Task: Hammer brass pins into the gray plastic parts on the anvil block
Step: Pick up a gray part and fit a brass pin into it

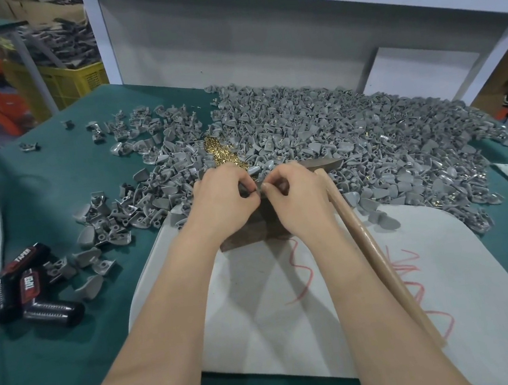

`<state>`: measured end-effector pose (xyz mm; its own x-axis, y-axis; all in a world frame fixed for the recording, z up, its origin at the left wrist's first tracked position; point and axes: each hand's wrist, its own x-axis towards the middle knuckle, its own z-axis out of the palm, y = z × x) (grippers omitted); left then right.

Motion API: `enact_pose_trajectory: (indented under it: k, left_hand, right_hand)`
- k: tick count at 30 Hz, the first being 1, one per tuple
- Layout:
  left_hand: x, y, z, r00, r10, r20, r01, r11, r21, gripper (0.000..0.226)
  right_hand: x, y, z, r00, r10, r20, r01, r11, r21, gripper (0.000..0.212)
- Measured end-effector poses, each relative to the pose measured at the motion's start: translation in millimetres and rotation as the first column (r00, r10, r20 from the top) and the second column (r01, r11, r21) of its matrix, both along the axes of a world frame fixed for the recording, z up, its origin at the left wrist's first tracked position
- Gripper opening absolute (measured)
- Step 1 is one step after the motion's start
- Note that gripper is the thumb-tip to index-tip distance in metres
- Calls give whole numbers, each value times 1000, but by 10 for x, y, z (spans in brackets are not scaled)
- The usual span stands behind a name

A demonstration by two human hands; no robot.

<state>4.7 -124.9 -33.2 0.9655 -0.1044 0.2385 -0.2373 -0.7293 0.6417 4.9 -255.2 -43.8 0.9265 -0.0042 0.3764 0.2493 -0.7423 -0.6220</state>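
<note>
Two hands: they meet above the anvil block, fingertips almost touching, forearms converging from the near edge.
Left hand (223,196): fingers curled, thumb and forefinger pinching a small gray part (246,189) over the block.
Right hand (298,195): thumb and forefinger pressed together on the right side of the same part; whether a pin sits between them is too small to tell.
Anvil block (244,238): dark, standing on the white mat (321,325), mostly hidden under both hands.
Brass pins (219,155): a loose heap just beyond the left hand.
Loose parts (349,127): a wide gray pile across the far half of the green cloth (75,349), thickest on the right.
Hammer (377,261): ungripped, just beside the outer edge of the right hand; the head lies beyond the knuckles and the wooden handle runs back toward the person and to the right.
Step in hand (judged): seating a pin in the part before striking.
Governing relation: the handle lies along the outer side of the right forearm, so the right hand is the nearer one. It probably need only release and shift outward to close round the handle while the left steadies the part on the block.
Periphery: black "TAPER" tools (26,288) at the near left.
</note>
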Motion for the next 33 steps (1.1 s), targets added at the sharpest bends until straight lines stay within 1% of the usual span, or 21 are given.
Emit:
enact_pose_trajectory:
  k: [5, 8, 11, 13, 15, 21, 28, 33]
  left_hand:
    - [-7, 0, 7, 1000, 3, 4, -3, 1000, 0, 9]
    - [-9, -6, 13, 1000, 7, 2, -7, 1000, 6, 10]
    - [-9, -4, 11, 1000, 8, 3, -8, 1000, 6, 10]
    - [-11, -1, 9, 1000, 9, 3, -9, 1000, 8, 10]
    - [-13, 0, 8, 1000, 9, 5, -9, 1000, 7, 10]
    - [-10, -4, -2, 1000, 2, 21, -2, 1000, -4, 11]
    - [-3, -11, -2, 999, 3, 47, -4, 1000, 23, 12]
    - [5, -8, -15, 998, -21, 58, 19, 1000, 23, 9]
  right_hand:
    - [-6, 8, -23, 1000, 10, -18, -9, 997, 83, 10]
    - [-9, 13, -18, 1000, 1, -29, 2, 995, 98, 13]
    - [-20, 17, -5, 999, -4, -33, 8, 995, 102, 9]
    - [-17, 9, 14, 999, 0, -50, 4, 997, 81, 5]
    - [-11, -1, 32, 998, 6, -56, -4, 999, 32, 5]
    - [-41, 30, 57, 1000, 2, 15, 0, 992, -128, 9]
    - [-63, 77, 114, 1000, 5, -10, -7, 982, -187, 8]
    - [-43, 84, 138, 999, 8, -37, -15, 981, -196, 9]
